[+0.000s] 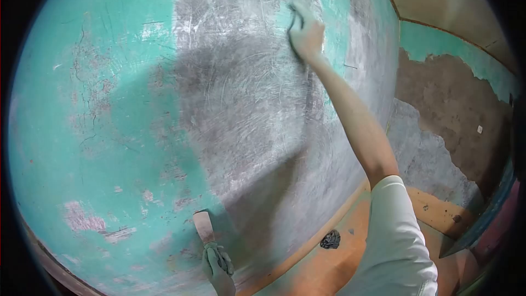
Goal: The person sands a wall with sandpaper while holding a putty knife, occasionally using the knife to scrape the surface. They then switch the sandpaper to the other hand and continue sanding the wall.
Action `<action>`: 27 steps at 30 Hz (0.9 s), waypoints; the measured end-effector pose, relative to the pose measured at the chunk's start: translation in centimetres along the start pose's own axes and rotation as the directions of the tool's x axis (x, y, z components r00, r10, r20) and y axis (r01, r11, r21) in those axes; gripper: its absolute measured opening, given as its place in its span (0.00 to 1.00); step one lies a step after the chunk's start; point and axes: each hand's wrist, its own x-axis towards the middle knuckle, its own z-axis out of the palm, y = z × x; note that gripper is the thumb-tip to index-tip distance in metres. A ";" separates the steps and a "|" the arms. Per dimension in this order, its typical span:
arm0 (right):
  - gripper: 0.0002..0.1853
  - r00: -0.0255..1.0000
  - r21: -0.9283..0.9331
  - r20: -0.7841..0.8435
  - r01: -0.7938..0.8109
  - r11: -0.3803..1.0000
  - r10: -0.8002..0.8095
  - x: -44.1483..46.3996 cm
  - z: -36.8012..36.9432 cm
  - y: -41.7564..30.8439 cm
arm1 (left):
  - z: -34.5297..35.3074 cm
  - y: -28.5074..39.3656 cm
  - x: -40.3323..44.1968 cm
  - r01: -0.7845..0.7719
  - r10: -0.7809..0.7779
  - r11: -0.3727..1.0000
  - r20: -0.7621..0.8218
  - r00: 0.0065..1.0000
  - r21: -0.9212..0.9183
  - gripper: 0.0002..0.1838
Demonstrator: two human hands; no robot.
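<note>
- Scraper [204,227]: located just left of the lower part of the grey patch [235,71], the landmark for all positions here. The blade points up and leans left; contact with the wall cannot be confirmed.
- Left hand [216,263]: fingers wrapped around the scraper handle, pinching it firmly. For good control, the blade is best held flat and low, with even pressure, to limit gouging.
- Green paint [49,126]: borders the grey patch on its left. Cracked, flaked spots in it probably lift more readily than the smooth areas; working inward from the boundary should give the blade an edge to catch.
- Right hand [308,35]: at the upper right of the grey patch, fingers bent and bunched toward the wall. Whether they pinch anything cannot be told. Light, overlapping strokes would suit the scratched finish there.
- Thin projection [350,67]: on the wall, right of the grey patch and near the right forearm; a snag risk on wide strokes.
- Room corner and brown area [444,93]: beyond the grey patch to the right; they limit sideways reach.
- Orange base [301,267] and dark object [330,239]: below the grey patch; downward strokes should stop short of this edge.
</note>
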 end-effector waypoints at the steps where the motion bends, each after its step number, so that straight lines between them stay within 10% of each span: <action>1: 0.21 0.994 0.003 0.049 0.099 0.995 -0.099 -1.7 -0.2 -0.4 | 0.2 0.1 -0.2 0.005 -0.005 1.000 -0.004 1.000 0.005 0.15; 5: 0.20 0.887 0.075 0.097 0.446 0.892 -0.451 -8.3 -1.7 2.9 | 0.8 0.9 -0.4 -0.011 0.011 1.000 -0.003 1.000 0.012 0.15; 12: 0.18 0.966 -0.011 -0.164 0.200 0.980 -0.199 0.7 1.2 3.3 | 1.6 0.6 -0.7 -0.032 0.032 0.999 0.026 0.999 0.031 0.15; 14: 0.17 0.984 -0.015 0.180 0.014 1.000 -0.011 -2.0 -0.8 -1.3 | 1.9 0.3 -0.6 -0.034 0.034 0.999 0.019 0.999 0.027 0.15; 18: 0.16 0.885 0.183 0.124 0.425 0.887 -0.449 -8.7 -1.0 3.5 | 1.9 -0.3 -0.3 -0.040 0.040 0.998 -0.014 0.999 0.045 0.15; 24: 0.18 0.944 -0.045 -0.233 0.231 0.972 -0.235 0.3 1.2 5.3 | 0.7 -0.3 -0.2 -0.049 0.052 0.996 -0.036 0.998 0.070 0.14; 27: 0.18 0.989 0.067 0.132 0.059 0.996 -0.067 -2.2 -0.1 -0.8 | 1.4 -0.1 0.2 -0.038 0.045 0.996 -0.085 0.995 0.081 0.14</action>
